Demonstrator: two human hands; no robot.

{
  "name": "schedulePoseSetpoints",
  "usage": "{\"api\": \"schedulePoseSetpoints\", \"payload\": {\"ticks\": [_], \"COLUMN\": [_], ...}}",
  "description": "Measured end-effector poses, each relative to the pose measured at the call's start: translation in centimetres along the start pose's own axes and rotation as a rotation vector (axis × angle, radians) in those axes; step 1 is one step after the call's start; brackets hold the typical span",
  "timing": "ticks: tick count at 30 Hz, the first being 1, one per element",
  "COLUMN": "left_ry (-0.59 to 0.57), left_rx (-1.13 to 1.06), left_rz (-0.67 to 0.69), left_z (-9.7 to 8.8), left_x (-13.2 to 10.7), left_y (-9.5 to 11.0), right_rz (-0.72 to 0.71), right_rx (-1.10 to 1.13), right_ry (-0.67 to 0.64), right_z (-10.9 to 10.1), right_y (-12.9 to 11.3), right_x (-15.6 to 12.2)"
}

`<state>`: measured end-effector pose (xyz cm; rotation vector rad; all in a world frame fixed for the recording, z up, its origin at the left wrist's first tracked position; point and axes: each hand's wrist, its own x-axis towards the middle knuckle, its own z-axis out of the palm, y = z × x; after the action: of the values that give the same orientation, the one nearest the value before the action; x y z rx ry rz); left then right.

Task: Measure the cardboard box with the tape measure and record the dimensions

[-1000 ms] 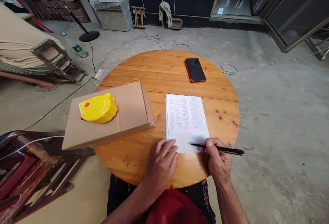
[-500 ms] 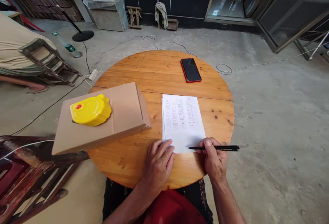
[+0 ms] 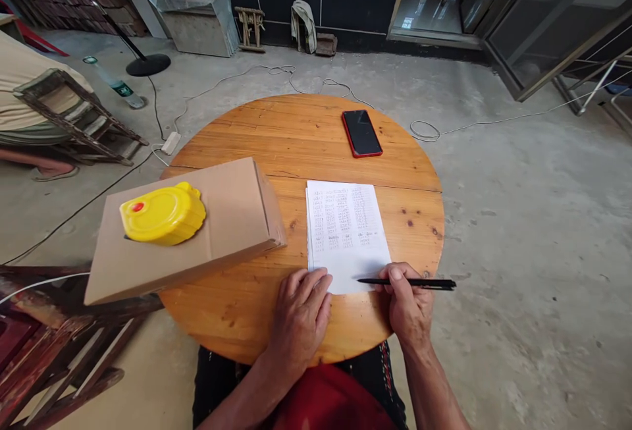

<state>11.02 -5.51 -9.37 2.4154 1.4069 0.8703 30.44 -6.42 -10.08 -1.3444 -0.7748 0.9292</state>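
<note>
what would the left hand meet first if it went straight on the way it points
The sheet of paper: fingertips of the left hand seem to touch its near left corner, pointing away and slightly right, so it would likely slide onto it.

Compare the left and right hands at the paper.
The left hand lies flat, palm down, fingertips on the paper at its near left corner; the right hand is curled. The left hand holds nothing; the right hand grips a black pen, its tip over the paper's blank part. Both rest at the near edge of the table.
</note>
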Motion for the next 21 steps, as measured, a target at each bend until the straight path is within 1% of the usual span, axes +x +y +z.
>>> {"api": "schedulePoseSetpoints", "payload": {"ticks": [4,9,11,13,16,18,21], "left_ry": [-0.038,-0.032,-0.039,-0.038,-0.031,-0.034,-0.053], "left_rx": [0.036,0.053,0.053,0.048,0.046,0.048,0.049], "left_rz": [0.006,0.005,0.001,0.005,0.007,0.001,-0.014], "left_z": [0.0,0.0,0.0,-0.1,-0.3,-0.3,-0.3], "left_x": [0.1,0.1,0.1,0.1,0.2,0.3,0.3], "left_y": [0.0,0.1,0.2,0.2,0.2,0.3,0.3], "right_rz": [0.005,0.009,-0.010,-0.064,-0.137,-0.143,-0.108], "right_rx": [0.035,0.010,-0.044,-0.113,-0.176,-0.179,-0.143], "right_ry": [0.005,0.026,-0.008,-0.050,-0.117,-0.171,-0.208], "right_z": [0.2,0.3,0.3,0.5,1.2,2.0,3.5], "right_y": [0.0,-0.8,-1.8,-3.0,-4.4,-4.6,-3.7], "right_x": [0.0,-0.2,-0.3,-0.5,-0.4,-0.1,1.0]}}
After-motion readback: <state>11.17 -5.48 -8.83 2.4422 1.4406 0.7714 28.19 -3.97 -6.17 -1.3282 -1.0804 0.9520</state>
